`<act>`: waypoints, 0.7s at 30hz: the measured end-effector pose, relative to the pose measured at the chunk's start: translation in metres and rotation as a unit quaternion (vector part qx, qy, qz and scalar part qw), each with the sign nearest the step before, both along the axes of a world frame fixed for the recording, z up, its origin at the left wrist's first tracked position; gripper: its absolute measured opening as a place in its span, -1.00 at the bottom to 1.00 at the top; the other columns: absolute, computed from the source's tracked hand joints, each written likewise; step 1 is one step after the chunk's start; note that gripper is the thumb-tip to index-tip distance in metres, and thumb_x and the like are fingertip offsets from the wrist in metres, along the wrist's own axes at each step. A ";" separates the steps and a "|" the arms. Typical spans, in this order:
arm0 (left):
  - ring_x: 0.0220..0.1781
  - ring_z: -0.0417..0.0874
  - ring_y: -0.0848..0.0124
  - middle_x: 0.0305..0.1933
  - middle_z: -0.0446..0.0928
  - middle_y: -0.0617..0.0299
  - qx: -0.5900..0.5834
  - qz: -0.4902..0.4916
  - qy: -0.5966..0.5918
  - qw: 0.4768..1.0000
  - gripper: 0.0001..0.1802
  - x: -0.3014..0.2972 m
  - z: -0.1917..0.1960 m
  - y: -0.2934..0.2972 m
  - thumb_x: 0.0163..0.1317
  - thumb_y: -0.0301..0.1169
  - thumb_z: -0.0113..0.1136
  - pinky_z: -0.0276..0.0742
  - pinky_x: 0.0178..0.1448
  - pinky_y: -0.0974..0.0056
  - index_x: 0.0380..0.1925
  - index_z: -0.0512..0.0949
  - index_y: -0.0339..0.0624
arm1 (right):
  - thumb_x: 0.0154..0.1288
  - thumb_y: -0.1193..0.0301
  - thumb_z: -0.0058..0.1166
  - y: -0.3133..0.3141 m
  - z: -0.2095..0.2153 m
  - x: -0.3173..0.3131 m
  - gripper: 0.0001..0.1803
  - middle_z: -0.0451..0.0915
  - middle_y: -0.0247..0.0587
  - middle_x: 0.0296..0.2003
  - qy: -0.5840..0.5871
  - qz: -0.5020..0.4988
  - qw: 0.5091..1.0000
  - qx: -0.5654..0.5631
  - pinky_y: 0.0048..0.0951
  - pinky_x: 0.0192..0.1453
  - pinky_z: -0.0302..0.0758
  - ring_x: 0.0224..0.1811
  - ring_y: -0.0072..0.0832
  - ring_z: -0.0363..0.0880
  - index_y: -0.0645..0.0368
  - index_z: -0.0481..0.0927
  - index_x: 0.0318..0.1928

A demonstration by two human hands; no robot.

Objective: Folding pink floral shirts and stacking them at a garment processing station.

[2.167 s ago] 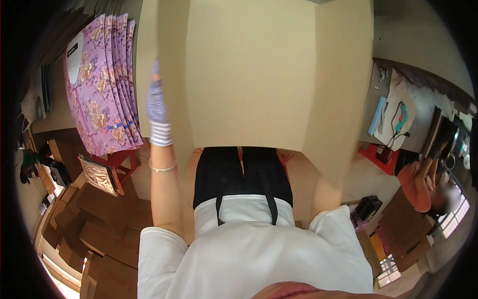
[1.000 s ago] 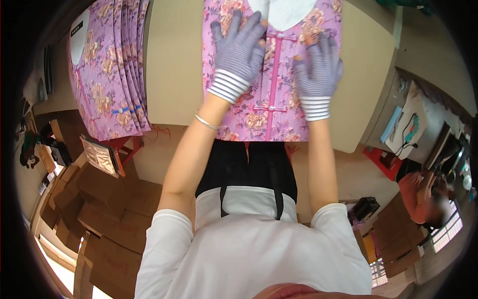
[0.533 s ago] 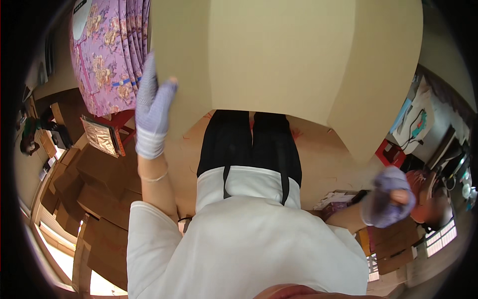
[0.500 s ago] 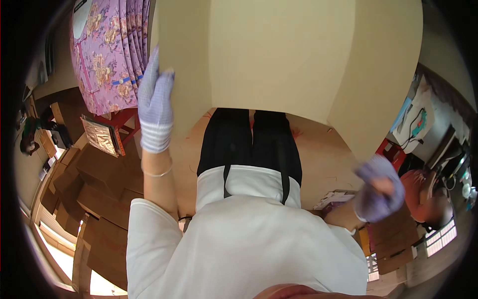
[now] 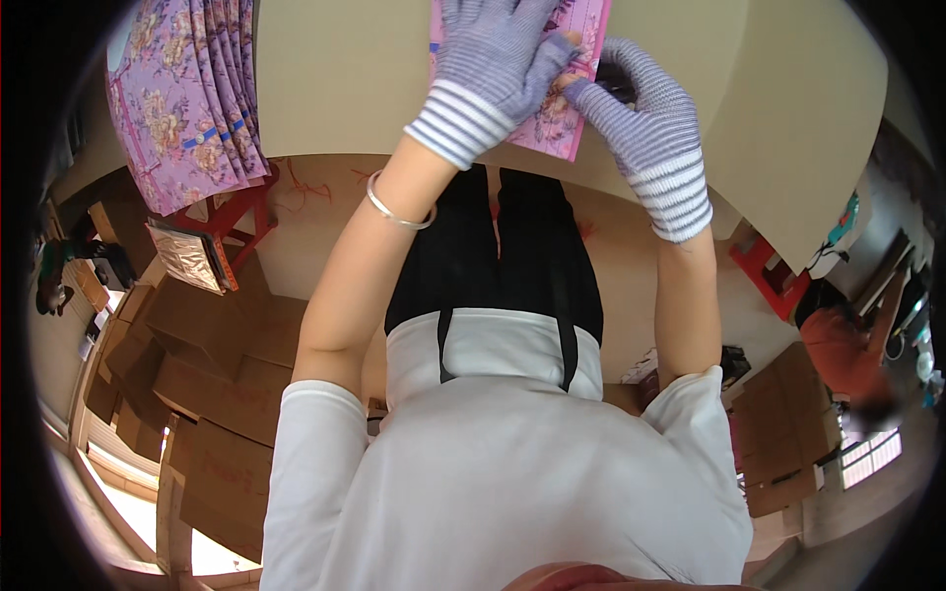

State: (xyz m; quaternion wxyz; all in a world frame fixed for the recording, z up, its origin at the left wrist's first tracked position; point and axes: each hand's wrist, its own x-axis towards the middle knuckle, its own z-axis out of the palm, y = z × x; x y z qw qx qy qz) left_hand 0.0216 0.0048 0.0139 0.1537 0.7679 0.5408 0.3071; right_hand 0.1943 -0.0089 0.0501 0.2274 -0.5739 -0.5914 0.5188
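A flat pink floral piece with a bright pink edge (image 5: 552,138), like a folded paper bag, lies on the beige work surface (image 5: 340,89) in front of me. Across it rests my left hand (image 5: 493,69), in a purple fingerless glove with a striped cuff, fingers stretched out and their far ends cut off by the frame. My right hand (image 5: 645,123), gloved alike, is curled at the piece's right edge. Something dark and shiny (image 5: 619,84) shows between its thumb and fingers, too covered to name. Both thumbs nearly meet over the piece.
Several purple floral flat bags (image 5: 182,108) lie overlapped at the far left, above a red stool (image 5: 236,217). Brown cartons (image 5: 207,335) are piled at the left. Another red stool (image 5: 771,281) stands at the right, near a person in an orange top (image 5: 838,345).
Both hands have come inward over the work surface, the left from its left side, the right up from beside my body. A pink floral piece is now under them.
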 end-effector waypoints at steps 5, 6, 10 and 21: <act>0.58 -0.10 -0.36 0.59 -0.06 -0.23 -0.092 -0.046 0.095 0.990 -0.31 -0.021 -0.015 -0.029 0.20 -0.19 0.17 -0.21 0.52 -0.44 0.33 0.34 -0.17 | 0.14 0.30 0.38 -0.004 -0.033 0.011 -0.66 0.66 -0.28 -0.42 -0.114 -0.023 0.993 -0.009 -0.38 -0.19 0.61 -0.39 -0.43 0.63 0.15 0.64 -0.10; 0.58 -0.10 -0.36 0.59 -0.06 -0.23 -0.095 -0.048 0.094 0.990 -0.31 -0.025 -0.016 -0.033 0.20 -0.19 0.17 -0.21 0.52 -0.44 0.33 0.34 -0.17 | 0.14 0.30 0.38 -0.004 -0.034 0.009 -0.66 0.66 -0.28 -0.42 -0.115 -0.025 0.993 -0.011 -0.38 -0.19 0.61 -0.39 -0.43 0.63 0.15 0.64 -0.10; 0.59 -0.08 -0.34 0.59 -0.02 -0.17 -0.141 -0.069 0.128 0.979 -0.33 -0.034 -0.009 -0.045 0.17 -0.20 0.22 -0.15 0.53 -0.41 0.31 0.38 -0.13 | 0.11 0.40 0.39 -0.005 -0.037 0.008 -0.68 0.59 -0.34 -0.49 -0.173 -0.018 0.984 0.038 -0.50 -0.29 0.55 -0.49 -0.57 0.51 0.19 0.63 -0.13; 0.57 0.00 -0.35 0.56 0.09 -0.19 -0.106 -0.080 0.045 0.990 -0.37 -0.041 -0.015 -0.053 0.23 -0.12 0.19 -0.08 0.53 -0.36 0.26 0.40 -0.17 | 0.10 0.30 0.40 -0.005 -0.043 0.011 -0.72 0.53 -0.28 -0.53 -0.267 0.061 0.951 0.143 -0.33 -0.30 0.51 -0.50 -0.38 0.50 0.15 0.57 -0.32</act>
